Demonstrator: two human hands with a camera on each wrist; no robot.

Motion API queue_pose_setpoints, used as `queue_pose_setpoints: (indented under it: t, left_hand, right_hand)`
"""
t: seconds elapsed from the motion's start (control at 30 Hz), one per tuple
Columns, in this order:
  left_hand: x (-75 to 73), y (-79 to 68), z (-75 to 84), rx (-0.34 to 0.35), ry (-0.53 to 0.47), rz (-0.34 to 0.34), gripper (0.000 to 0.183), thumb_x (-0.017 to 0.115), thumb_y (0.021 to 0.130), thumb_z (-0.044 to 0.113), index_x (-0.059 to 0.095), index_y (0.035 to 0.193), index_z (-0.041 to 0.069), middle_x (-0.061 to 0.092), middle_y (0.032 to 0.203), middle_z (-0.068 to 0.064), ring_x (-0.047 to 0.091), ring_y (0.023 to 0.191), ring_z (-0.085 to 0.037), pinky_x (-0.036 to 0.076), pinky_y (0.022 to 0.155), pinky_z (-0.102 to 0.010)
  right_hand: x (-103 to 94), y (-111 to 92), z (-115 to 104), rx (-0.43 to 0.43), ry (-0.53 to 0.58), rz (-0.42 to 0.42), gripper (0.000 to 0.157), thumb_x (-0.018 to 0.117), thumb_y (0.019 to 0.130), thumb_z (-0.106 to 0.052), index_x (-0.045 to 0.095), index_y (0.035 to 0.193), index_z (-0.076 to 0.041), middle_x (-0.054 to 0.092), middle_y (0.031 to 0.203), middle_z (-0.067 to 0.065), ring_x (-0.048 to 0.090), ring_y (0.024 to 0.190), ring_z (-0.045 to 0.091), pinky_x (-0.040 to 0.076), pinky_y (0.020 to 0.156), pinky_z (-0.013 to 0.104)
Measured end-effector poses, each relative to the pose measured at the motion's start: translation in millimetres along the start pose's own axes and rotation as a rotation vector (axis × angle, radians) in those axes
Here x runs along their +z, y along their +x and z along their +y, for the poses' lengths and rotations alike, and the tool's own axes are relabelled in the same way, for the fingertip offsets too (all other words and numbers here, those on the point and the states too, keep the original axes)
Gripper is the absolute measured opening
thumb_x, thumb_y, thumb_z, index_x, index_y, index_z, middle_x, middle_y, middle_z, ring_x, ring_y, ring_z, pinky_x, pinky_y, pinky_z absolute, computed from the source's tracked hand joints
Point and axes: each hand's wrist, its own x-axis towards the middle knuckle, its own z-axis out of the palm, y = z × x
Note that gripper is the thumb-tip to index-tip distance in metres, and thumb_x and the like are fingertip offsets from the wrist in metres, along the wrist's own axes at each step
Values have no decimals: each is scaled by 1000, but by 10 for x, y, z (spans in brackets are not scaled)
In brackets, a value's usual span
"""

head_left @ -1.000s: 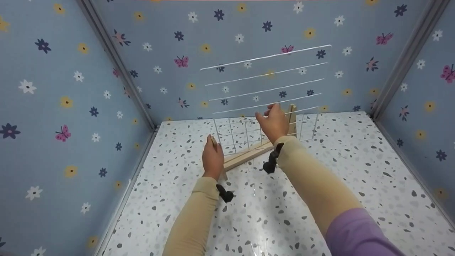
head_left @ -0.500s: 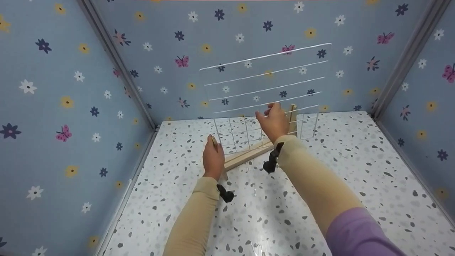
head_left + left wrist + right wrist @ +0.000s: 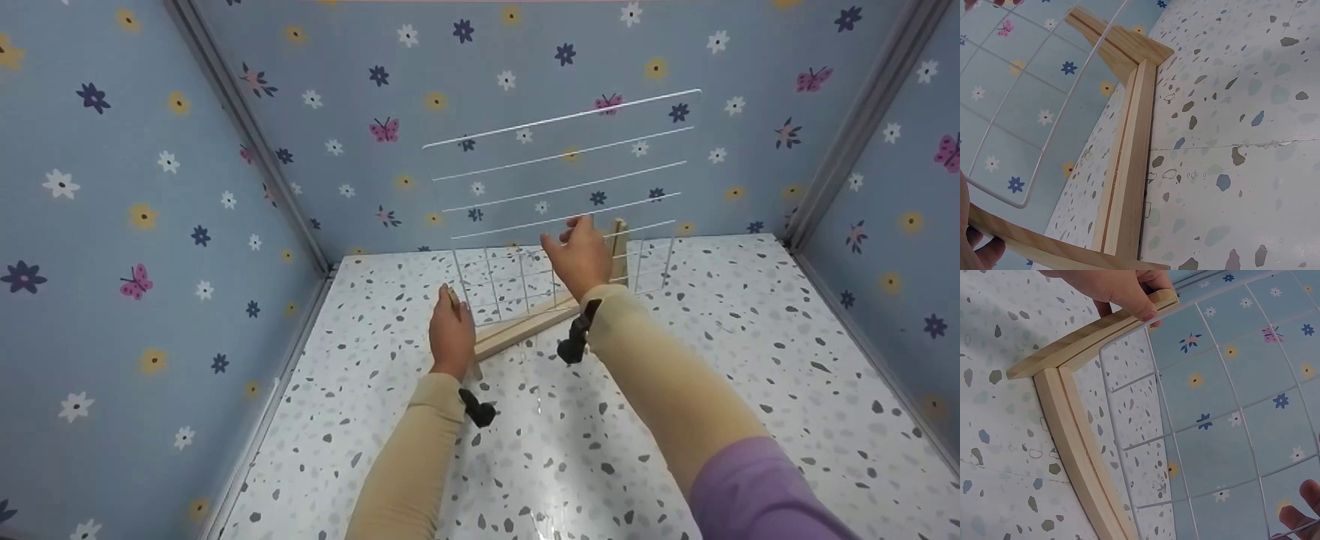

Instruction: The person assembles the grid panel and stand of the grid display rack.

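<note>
The left hand (image 3: pixel 452 334) grips the near end piece (image 3: pixel 1092 334) of a pale wooden stand, its thumb on one side of the wood and its fingers round the other. The right hand (image 3: pixel 581 259) is raised with fingers bent at a white wire grid (image 3: pixel 564 187), pinching it near the middle; the exact contact of thumb and wire is hard to make out.

The grid is tilted and up off the counter, its upper bars seen against the wall behind. In the left wrist view its rounded corner is near the held end piece, beside the grooved wooden rail (image 3: pixel 526 331) of the stand; whether any edge touches the groove cannot be told. The rail runs diagonally along the counter, joining the held piece to a matching far end piece (image 3: pixel 619 255), which stands upright beyond the right hand.

Small black devices (image 3: pixel 478 409) sit at both wrists, over beige sleeves (image 3: pixel 409 465); purple cloth (image 3: pixel 750 480) covers the upper right arm. Beneath lies the white counter (image 3: pixel 360 420) with grey speckles, enclosed by light-blue walls (image 3: pixel 525 45) printed with flowers and butterflies, with grey strips (image 3: pixel 247 135) at their corners.
</note>
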Motion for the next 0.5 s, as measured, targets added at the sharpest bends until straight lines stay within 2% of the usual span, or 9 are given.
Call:
queue_pose_setpoints:
  t: [0.33, 0.5]
  left_hand:
    - [-2, 8, -2, -1, 9, 10, 59, 46, 109, 20, 22, 161, 4, 52, 144, -14, 50, 134, -23, 44, 108, -37]
    - [5, -5, -12, 26, 6, 7, 60, 46, 109, 19, 20, 161, 3, 48, 149, -16, 46, 139, -26, 42, 111, -39]
  right_hand:
    - [19, 0, 3, -27, -15, 0, 54, 67, 94, -46, 52, 130, -9, 66, 117, 9, 64, 97, 27, 50, 84, 45]
    - [30, 6, 35, -31, -11, 5, 53, 67, 95, -46, 52, 129, -8, 65, 115, 10, 63, 95, 27, 51, 84, 45]
